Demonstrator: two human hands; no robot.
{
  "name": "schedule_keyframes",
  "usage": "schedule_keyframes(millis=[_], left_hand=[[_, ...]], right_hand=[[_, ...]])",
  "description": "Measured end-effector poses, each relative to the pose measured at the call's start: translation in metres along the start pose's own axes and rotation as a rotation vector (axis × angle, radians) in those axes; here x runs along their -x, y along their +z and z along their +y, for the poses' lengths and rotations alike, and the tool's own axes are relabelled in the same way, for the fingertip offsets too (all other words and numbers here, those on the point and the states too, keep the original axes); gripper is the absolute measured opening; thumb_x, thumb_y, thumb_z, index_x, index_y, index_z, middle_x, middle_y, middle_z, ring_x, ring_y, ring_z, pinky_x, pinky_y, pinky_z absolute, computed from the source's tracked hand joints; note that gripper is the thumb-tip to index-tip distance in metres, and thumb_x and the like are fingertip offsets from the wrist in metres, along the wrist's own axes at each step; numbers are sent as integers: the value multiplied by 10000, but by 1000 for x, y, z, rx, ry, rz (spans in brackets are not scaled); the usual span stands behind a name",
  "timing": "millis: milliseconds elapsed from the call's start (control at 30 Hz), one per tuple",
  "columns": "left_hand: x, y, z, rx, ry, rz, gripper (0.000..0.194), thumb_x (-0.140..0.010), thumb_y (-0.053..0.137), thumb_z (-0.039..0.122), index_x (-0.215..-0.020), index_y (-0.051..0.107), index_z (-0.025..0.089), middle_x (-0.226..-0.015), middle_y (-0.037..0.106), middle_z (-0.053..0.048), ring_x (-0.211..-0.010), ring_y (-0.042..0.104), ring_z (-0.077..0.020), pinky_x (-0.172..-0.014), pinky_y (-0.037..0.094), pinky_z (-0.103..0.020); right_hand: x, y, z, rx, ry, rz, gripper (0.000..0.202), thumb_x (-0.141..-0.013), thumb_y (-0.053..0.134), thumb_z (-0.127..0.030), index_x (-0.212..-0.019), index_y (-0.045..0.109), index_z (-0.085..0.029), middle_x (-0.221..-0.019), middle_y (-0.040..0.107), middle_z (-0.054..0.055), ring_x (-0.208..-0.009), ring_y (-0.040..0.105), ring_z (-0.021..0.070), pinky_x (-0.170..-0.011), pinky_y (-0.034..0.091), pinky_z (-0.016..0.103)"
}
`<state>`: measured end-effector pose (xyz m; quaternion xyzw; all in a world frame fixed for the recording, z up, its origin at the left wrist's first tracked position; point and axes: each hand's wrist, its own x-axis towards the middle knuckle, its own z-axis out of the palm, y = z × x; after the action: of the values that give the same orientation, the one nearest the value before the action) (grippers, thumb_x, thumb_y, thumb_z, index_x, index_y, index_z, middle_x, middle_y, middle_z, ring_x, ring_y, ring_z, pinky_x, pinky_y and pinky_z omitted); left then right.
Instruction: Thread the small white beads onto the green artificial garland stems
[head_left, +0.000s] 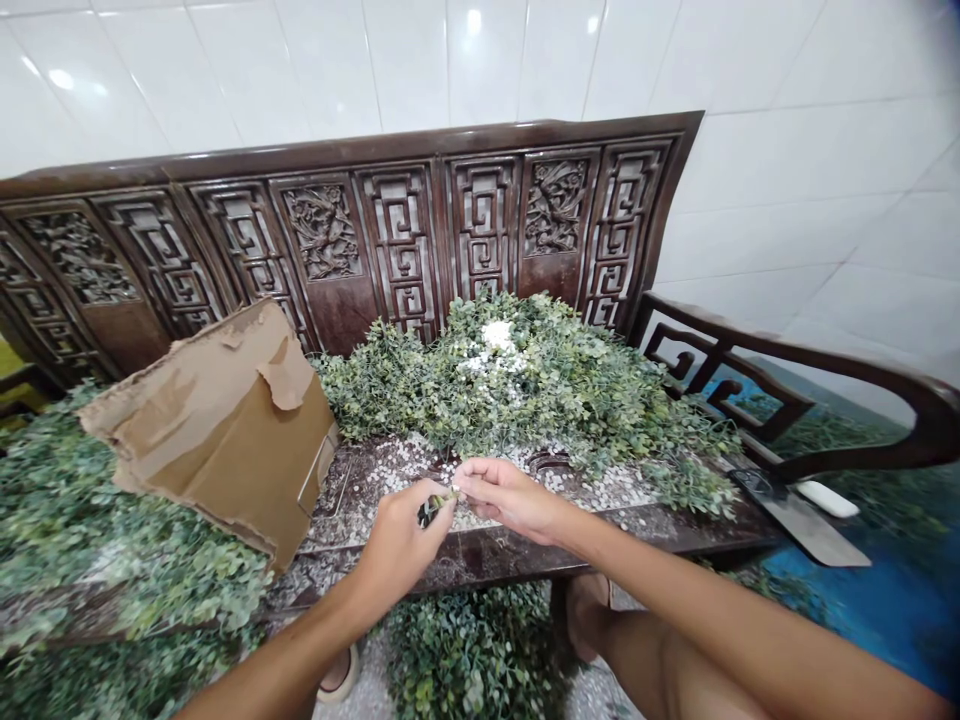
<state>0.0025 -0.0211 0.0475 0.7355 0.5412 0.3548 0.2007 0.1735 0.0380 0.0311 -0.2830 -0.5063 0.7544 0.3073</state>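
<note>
Above the front edge of a dark wooden bench (480, 560), my left hand (409, 535) is closed on a small green sprig (431, 508). My right hand (506, 498) meets it at the fingertips, pinching a tiny white piece (456, 489) against the sprig's end. Many small white pieces (397, 465) lie scattered over the seat around both hands. Behind them rises a heap of green artificial foliage (405, 385), with a white pile (497, 335) of the same small pieces on top.
A torn cardboard box (225, 430) stands tilted at left, beside more foliage (52, 490). The carved backrest (390, 160) runs along a tiled wall. At right are the armrest (885, 455), a flat dark-edged device (810, 525) and a white object (827, 498). Foliage (480, 650) lies below the bench.
</note>
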Motion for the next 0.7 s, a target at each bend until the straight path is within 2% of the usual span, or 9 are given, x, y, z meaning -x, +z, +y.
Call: schedule_keyframes(millis=[200,300,467,700], left_hand=[[-1,0,-1,-4,-16,0,176,-854,510,211,-811,679,191,-771,721,8,-688,633,-145,-672,446,-228],[-2,0,-1,-6,-21,-14,156,-846,532,217,-847,687,203,-832,732,-1,-749,651,-160,-724,458,-243],[-2,-1,1,1,-33,-35,184,-876,508,277,-875,675,199,-853,715,-22,-786,637,-177,-753,454,-265],[-4,-1,-4,6,-61,-35,261,-892,451,275,-772,660,177,-728,674,-2,-693,589,-157,-667,417,-238]], right_hand=[[2,-3,-3,277,-70,34,335,-763,706,-476,-871,668,-161,-658,548,-27,-520,381,74,-490,250,217],[1,-3,-2,383,-141,64,309,-789,682,-455,-854,674,-153,-670,568,-17,-558,412,90,-523,288,224],[-3,-3,4,458,-227,110,280,-822,638,-433,-826,655,-154,-720,606,6,-632,488,123,-594,366,245],[-4,3,5,505,-300,158,230,-850,608,-385,-848,655,-160,-785,651,30,-700,552,151,-657,420,274]])
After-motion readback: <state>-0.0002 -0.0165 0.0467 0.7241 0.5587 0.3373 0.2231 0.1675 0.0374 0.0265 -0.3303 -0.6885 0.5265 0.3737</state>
